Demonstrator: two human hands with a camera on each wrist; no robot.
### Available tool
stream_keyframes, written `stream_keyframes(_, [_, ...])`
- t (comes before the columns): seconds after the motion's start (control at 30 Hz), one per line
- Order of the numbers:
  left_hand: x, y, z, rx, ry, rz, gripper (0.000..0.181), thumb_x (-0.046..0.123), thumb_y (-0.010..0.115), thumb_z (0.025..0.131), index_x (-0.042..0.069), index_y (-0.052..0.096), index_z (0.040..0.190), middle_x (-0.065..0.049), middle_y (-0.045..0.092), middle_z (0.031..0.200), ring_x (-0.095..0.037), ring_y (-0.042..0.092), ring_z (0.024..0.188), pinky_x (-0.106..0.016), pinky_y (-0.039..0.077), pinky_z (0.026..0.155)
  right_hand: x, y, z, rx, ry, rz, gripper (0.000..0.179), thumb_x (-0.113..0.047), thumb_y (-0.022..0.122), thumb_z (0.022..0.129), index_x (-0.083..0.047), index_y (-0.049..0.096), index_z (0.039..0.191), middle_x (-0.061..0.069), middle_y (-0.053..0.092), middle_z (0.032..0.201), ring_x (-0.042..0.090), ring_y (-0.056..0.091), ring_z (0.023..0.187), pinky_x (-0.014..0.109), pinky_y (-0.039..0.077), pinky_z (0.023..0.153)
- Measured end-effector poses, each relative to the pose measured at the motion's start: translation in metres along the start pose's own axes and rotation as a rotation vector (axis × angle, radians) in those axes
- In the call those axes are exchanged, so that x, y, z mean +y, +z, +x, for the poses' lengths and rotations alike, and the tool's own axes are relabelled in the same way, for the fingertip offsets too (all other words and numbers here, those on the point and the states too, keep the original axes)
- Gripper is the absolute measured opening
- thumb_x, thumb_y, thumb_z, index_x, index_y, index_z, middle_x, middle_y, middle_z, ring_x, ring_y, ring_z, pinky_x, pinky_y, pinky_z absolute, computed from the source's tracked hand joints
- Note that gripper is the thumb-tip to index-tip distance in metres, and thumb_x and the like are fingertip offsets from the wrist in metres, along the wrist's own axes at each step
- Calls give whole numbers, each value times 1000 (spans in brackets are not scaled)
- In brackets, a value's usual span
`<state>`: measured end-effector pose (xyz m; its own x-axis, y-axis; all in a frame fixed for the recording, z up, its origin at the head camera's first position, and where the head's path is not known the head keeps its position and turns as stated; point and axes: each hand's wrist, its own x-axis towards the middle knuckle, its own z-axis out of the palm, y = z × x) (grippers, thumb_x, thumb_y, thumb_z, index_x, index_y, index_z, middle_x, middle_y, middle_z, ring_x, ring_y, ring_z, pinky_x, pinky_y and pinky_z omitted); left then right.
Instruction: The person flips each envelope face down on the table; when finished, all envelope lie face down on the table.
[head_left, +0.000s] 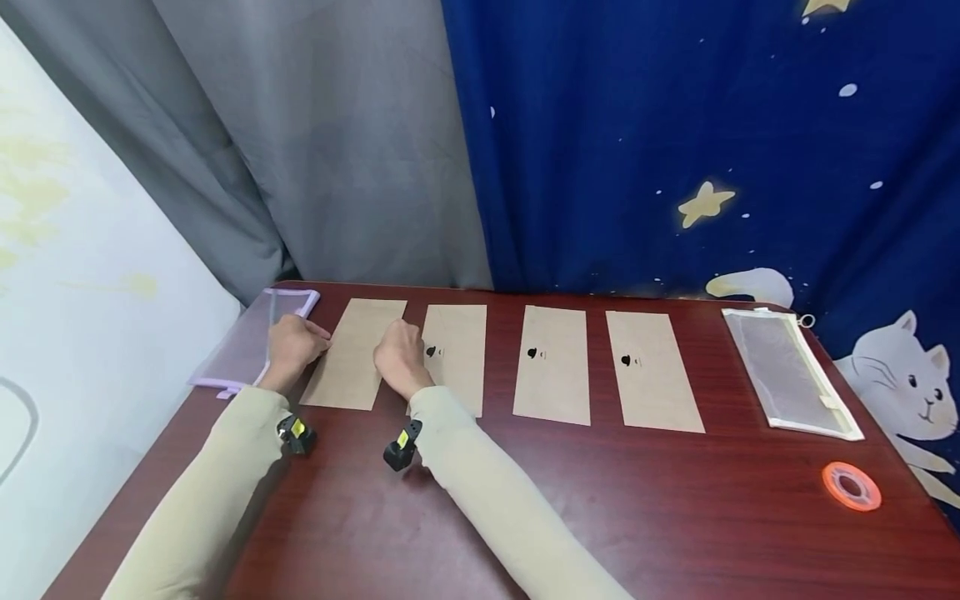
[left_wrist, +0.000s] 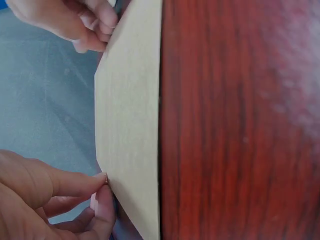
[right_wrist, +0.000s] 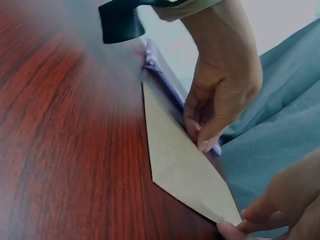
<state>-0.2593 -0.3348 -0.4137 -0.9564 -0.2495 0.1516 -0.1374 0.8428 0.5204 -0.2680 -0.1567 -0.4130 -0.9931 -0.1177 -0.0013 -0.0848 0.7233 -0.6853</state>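
A plain, flat brown kraft-paper rectangle (head_left: pixel 356 354) lies on the table between both hands. My left hand (head_left: pixel 294 346) pinches its left edge between thumb and fingers; the left wrist view shows this grip on the paper (left_wrist: pixel 130 115) close up. On the opposite edge, my right hand (head_left: pixel 400 357) pinches the same paper, its thumb and fingers (right_wrist: pixel 257 222) at a corner in the right wrist view. Right of it lies a similar paper (head_left: pixel 461 358) with a small black hat print, partly covered by my right hand and wrist.
Two more hat-printed brown papers lie to the right, one in the middle (head_left: pixel 552 367) and one beyond it (head_left: pixel 655 371). A purple-edged mesh pouch (head_left: pixel 231 342) is at the far left. At the right are a white-edged zip pouch (head_left: pixel 791 371) and an orange tape roll (head_left: pixel 832 477).
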Motion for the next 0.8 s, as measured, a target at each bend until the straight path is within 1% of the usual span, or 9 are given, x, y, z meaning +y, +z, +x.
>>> stream_keyframes(0.1, [2,1,-2,11,-18,-1,16,8,73,80,-6,78,86,-21,76,87,-41,69,85,-33,50,63,3,-6,-3,1,-17,39,41,-2,61,91,-14,45,55,-1,41,54,13,42,51,23,35,43])
stream_keyframes(0.2, [6,1,-3,42,-17,20,18,11,72,80,-6,77,85,-22,76,86,-44,68,85,-37,51,63,5,-19,-5,18,-49,86,47,-4,59,94,-15,39,53,-4,34,52,12,39,50,22,34,43])
stream_keyframes(0.3, [17,2,-5,71,3,15,23,15,69,84,-6,78,89,-25,75,90,-48,67,88,-48,52,71,10,-39,-4,41,-34,138,53,-11,59,99,-16,36,51,-5,31,49,11,37,47,22,33,44])
stream_keyframes(0.43, [42,5,-7,25,-11,-50,32,22,62,93,-5,77,101,-27,74,98,-45,67,95,-49,53,81,21,-70,2,35,-13,204,58,-14,56,103,-16,37,48,-7,30,43,9,33,39,21,27,40])
stream_keyframes(0.47, [49,7,-8,0,-21,-72,33,24,61,94,-4,77,103,-26,74,102,-42,67,97,-45,54,81,25,-77,4,34,-17,208,58,-13,55,102,-16,37,47,-7,29,42,8,32,38,21,25,39])
stream_keyframes(0.53, [64,10,-11,-93,-50,-157,34,24,60,96,-4,75,110,-23,75,104,-34,70,98,-38,56,83,35,-88,7,36,-25,203,58,-12,55,102,-16,38,47,-7,30,42,8,31,38,20,22,38])
stream_keyframes(0.63, [85,19,-15,-289,-105,-356,39,22,58,100,-9,67,122,-26,71,115,-25,70,100,-31,59,90,53,-100,10,34,0,174,52,-12,55,100,-14,41,50,-5,34,47,9,34,43,20,23,41])
stream_keyframes(0.73, [101,27,-16,-492,-207,-528,50,20,53,104,-16,49,138,-31,60,131,-24,68,109,-35,56,103,72,-111,7,6,42,160,40,-16,59,99,-8,61,61,-5,51,61,9,44,55,19,33,50])
stream_keyframes(0.8, [107,30,-17,-572,-259,-565,55,21,49,106,-16,39,145,-30,52,139,-26,64,118,-36,51,109,84,-116,4,-34,60,177,32,-19,59,100,-4,72,74,-3,60,70,10,51,62,19,39,57])
